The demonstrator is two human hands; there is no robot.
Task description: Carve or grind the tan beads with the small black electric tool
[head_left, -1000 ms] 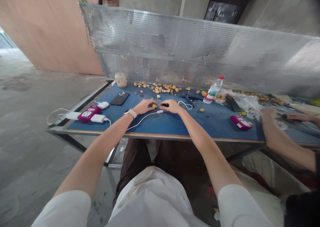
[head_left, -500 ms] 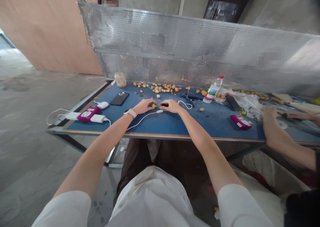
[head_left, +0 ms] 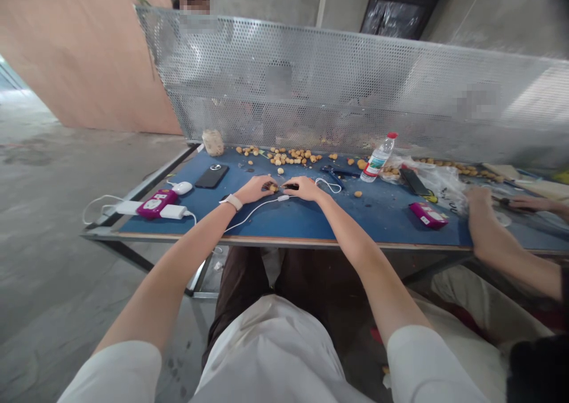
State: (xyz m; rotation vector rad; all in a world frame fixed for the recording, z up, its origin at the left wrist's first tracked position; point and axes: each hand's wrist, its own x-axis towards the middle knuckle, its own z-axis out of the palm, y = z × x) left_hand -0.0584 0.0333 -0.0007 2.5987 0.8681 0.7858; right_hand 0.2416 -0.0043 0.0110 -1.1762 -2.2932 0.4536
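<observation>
My left hand (head_left: 254, 189) and my right hand (head_left: 303, 188) sit close together on the blue table top (head_left: 355, 216). The left fingers pinch a small tan nut (head_left: 272, 187). The right fingers hold a small dark tool (head_left: 291, 186), too small to identify, with its tip toward the nut. A white cable (head_left: 253, 208) with an inline switch runs just below my hands. Several loose tan nuts (head_left: 284, 156) lie in a scattered band along the far side of the table. A watch (head_left: 231, 202) sits on my left wrist.
A co-worker's hands (head_left: 482, 216) work at the right, near a plastic bag (head_left: 438, 188) and a water bottle (head_left: 378, 158). A phone (head_left: 211, 176), magenta box (head_left: 156, 204) and power bank (head_left: 173, 212) lie left. A perforated metal screen (head_left: 311, 83) stands behind the table.
My hands stay at the nut with only small shifts. The view has tilted slightly, and the co-worker's nearer hand has moved a little toward the table's front edge.
</observation>
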